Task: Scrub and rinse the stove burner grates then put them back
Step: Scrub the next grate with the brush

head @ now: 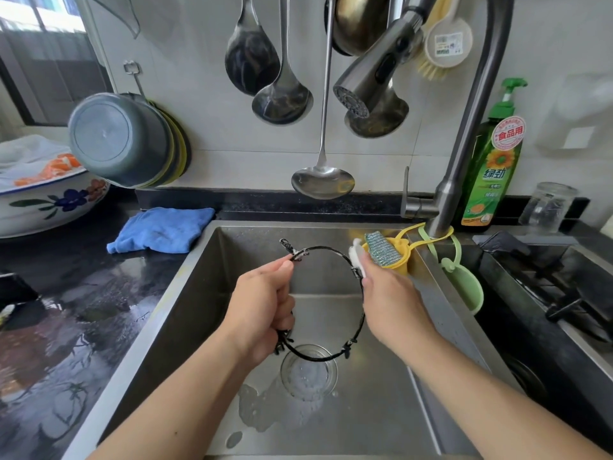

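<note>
A thin black ring-shaped burner grate [326,249] with small prongs hangs upright over the steel sink [199,293]. My left hand [262,303] grips the ring's left side, fingers curled round it. My right hand [388,293] holds a soapy white sponge [356,257] pressed against the ring's upper right part. White foam clings to the top of the ring. Suds lie around the drain [308,370] below.
The faucet head [368,81] hangs above the sink, no water running. A yellow holder with a scouring pad [384,250] and a green holder [464,283] hang at the right rim. Dish soap [491,161], a blue cloth [162,229], ladles and the stove [564,287] surround it.
</note>
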Demonstrator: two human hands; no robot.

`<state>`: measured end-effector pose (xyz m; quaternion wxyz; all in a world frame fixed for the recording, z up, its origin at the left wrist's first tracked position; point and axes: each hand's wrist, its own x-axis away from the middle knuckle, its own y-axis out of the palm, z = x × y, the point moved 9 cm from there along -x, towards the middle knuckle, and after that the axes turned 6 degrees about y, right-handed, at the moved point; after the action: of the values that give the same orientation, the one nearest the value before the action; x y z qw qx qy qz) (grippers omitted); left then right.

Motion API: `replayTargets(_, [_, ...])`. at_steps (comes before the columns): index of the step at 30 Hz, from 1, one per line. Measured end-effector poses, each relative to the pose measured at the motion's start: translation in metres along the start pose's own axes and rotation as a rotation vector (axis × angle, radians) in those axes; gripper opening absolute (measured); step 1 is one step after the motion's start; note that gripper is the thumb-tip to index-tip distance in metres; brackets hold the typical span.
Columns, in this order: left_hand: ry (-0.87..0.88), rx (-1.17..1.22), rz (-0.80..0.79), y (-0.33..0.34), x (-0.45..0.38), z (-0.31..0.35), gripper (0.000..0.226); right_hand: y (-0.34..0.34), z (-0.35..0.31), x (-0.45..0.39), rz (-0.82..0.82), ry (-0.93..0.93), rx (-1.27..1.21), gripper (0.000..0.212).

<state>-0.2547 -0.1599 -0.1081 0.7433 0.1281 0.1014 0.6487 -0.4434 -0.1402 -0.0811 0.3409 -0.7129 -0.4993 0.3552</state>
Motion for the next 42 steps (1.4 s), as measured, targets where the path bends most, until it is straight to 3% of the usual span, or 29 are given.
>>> replayTargets(2, [-0.003,-0.009,-0.019,0.002,0.001,-0.001,0.012,0.0,-0.007,0.002,-0.014,0.006,-0.059,0.06])
replayTargets(7, [0.008,-0.042,-0.042,0.009,0.006,-0.002,0.025,0.008,-0.051,0.023,-0.013,-0.223,-0.224,0.055])
replayTargets(11, [0.026,-0.038,-0.017,0.007,0.006,0.001,0.023,0.009,-0.009,0.006,-0.016,0.001,-0.063,0.059])
replayTargets(14, [0.037,-0.044,-0.02,0.006,0.005,0.003,0.022,0.015,-0.005,0.005,-0.065,0.05,-0.072,0.065])
replayTargets(17, [0.04,-0.054,-0.037,0.011,0.007,0.002,0.037,0.01,-0.033,0.01,-0.047,-0.096,-0.237,0.059])
replayTargets(20, [0.042,-0.044,-0.048,0.015,0.01,0.002,0.031,0.008,-0.052,0.024,-0.014,-0.243,-0.258,0.055])
replayTargets(26, [0.027,-0.002,-0.012,0.008,0.007,0.002,0.019,0.009,-0.007,0.004,-0.027,0.026,-0.037,0.063])
replayTargets(29, [0.042,-0.023,-0.01,0.009,0.007,0.002,0.012,0.011,-0.012,0.005,-0.036,0.024,-0.073,0.066])
replayTargets(34, [0.056,-0.047,-0.017,0.013,0.009,0.001,0.023,0.005,-0.035,0.012,-0.003,-0.124,-0.192,0.054])
replayTargets(38, [0.083,-0.024,0.024,0.006,0.008,0.004,0.026,0.012,-0.006,-0.002,-0.026,0.014,-0.055,0.05])
replayTargets(42, [0.106,-0.003,0.085,-0.008,0.001,0.013,0.026,0.013,0.009,-0.004,-0.067,0.081,-0.264,0.044])
